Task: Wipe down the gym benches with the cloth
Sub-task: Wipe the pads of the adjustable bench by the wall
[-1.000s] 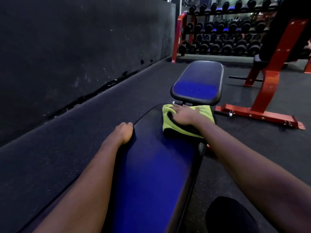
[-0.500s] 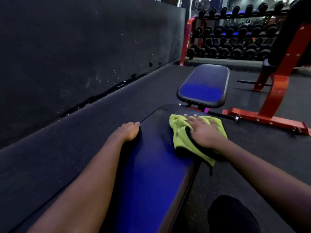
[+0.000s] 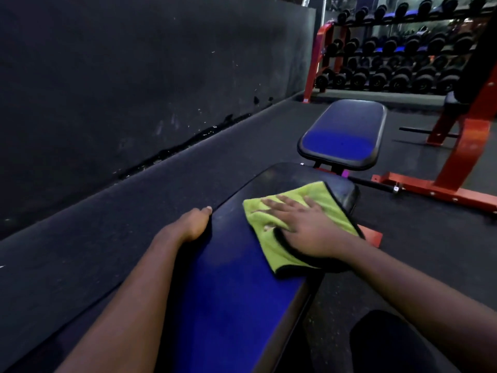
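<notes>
Clock read from the wearer, 12 straight ahead.

- Long bench pad point(image 3: 236, 292), black edge with a blue sheen, runs from 6 toward 12–1 o'clock. Its near end is cut off by the bottom of the view.
- Cloth point(image 3: 330, 200), yellow-green with dark trim, lies on the pad's far end at 1 o'clock. One corner folds back on itself. Its right side hangs past the pad edge, and how far down cannot be seen.
- Right hand point(image 3: 306, 230) lies flat on the cloth with fingers point(image 3: 279, 204) straight and spread, pressing and not curled round anything. The palm hides the cloth's middle.
- Left hand point(image 3: 195, 224) is at 11 o'clock on the pad's left edge. The thumb tip shows on top, and the other digits curl over the rim and vanish beneath it, so the grip on the underside is hidden.
- Both forearms enter from the bottom, elbows out of view.
- Seat pad point(image 3: 344, 133) sits just beyond, at 12–1 o'clock, apart from the long pad. The bracket between them is mostly hidden.
- Red frame point(image 3: 462, 162) at 2 o'clock is cut by the right edge.
- Dumbbell rack point(image 3: 320, 57) stands far off at 1 o'clock. It is dim, and markings on the weights are unreadable.
- Dark wall point(image 3: 134, 76) runs from 9 to 11 o'clock, with a scuffed strip at its base.
- A dark rounded shape point(image 3: 403, 345) at 5 o'clock is too dark to identify.
</notes>
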`<state>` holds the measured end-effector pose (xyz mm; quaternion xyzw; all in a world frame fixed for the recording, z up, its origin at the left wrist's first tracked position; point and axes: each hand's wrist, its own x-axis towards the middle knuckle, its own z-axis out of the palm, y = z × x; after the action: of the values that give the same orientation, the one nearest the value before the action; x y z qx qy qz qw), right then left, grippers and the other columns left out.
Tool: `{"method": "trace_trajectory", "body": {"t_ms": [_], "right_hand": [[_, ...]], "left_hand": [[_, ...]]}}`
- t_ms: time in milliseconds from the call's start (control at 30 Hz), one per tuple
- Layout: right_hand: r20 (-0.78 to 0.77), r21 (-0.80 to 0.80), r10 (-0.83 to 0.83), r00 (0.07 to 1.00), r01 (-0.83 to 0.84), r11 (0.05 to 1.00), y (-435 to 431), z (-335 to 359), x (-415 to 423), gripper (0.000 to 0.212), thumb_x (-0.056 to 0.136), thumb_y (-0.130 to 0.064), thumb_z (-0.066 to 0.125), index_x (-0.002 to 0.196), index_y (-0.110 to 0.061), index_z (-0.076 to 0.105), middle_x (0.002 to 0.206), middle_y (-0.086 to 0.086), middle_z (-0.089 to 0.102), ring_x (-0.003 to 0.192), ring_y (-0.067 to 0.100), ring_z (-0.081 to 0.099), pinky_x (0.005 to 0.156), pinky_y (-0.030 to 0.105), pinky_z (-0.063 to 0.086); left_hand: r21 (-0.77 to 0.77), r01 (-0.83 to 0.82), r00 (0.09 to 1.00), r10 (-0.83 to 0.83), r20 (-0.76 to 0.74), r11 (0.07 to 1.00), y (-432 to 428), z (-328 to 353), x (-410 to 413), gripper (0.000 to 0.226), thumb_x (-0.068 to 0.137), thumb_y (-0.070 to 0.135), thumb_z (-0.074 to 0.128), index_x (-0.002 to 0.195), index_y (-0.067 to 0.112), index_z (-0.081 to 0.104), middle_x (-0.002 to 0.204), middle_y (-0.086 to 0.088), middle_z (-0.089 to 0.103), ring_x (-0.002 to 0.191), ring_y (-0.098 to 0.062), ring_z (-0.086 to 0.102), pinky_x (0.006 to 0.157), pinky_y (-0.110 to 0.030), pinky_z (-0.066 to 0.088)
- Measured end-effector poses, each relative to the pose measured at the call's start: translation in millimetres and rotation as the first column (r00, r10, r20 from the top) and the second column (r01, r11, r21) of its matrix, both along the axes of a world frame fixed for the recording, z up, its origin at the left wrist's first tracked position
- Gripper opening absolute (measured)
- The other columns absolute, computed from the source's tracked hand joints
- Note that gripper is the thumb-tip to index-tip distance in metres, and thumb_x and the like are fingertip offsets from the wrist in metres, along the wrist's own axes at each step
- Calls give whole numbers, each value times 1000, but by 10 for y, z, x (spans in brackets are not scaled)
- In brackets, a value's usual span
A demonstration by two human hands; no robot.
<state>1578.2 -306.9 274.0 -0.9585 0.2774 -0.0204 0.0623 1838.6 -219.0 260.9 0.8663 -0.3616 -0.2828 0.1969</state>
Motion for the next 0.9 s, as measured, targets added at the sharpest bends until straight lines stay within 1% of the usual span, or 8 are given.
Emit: {"method": "trace_trajectory", "body": {"t_ms": [100,267,367,467,600,667,800,900], "right_hand": [[-16,22,-209,978,209,978,-345,25,-295,53,105,-47,22,157,-39,11,162,-25,3,151,5,4,122,49,1],[-24,104,-499,866,498,861,-1135,161,139,55,103,-41,27,156,-30,22,165,-9,13,152,22,12,115,67,8],[-81,135,-461,884,468,873,-1277,216,641,58,100,-45,30,156,-32,23,166,-7,11,152,32,12,112,72,7],[-79,93,-295,952,302,949,-988,200,937,57,102,-50,25,156,-30,22,166,-10,9,152,27,11,112,72,9],[-48,10,27,998,-27,1000,-370,104,602,52,104,-48,28,155,-38,21,164,-20,8,152,12,7,119,59,6],[7,1,103,995,-103,995,-199,47,181,50,103,-50,29,153,-45,23,162,-26,7,150,3,5,120,50,1],[34,52,-99,994,97,994,-446,14,-430,54,103,-54,20,155,-42,16,161,-26,10,150,1,7,120,44,0],[33,92,-368,929,363,927,-991,44,-346,55,104,-50,21,157,-33,18,163,-12,18,151,11,14,120,53,7]], "left_hand": [[-12,-20,1000,20,22,1000,-3,-32,2,65,102,51,24,150,9,34,155,-18,31,141,-32,34,117,-48,23],[-17,-25,997,27,72,1000,-32,-49,-29,62,103,48,23,150,9,32,156,-18,30,141,-32,33,117,-47,24],[-10,-43,997,44,67,999,-29,-16,-65,60,104,45,24,151,8,29,157,-17,28,142,-31,32,116,-45,22],[-7,-47,997,47,64,999,-34,-15,-65,61,104,46,25,151,7,30,157,-17,29,141,-31,33,117,-44,23],[0,-49,997,49,60,999,-13,16,-78,60,103,46,26,149,8,33,155,-16,32,139,-30,36,115,-44,26],[-5,-50,997,50,58,999,-2,31,-94,60,103,46,26,149,9,33,155,-16,32,139,-30,36,116,-45,25],[-9,-61,996,62,58,998,18,40,-108,59,104,45,26,150,9,32,156,-17,31,139,-31,36,115,-45,25],[-17,-65,994,66,87,998,44,81,-173,57,105,43,25,149,8,33,155,-18,32,138,-31,37,113,-44,26]]}}
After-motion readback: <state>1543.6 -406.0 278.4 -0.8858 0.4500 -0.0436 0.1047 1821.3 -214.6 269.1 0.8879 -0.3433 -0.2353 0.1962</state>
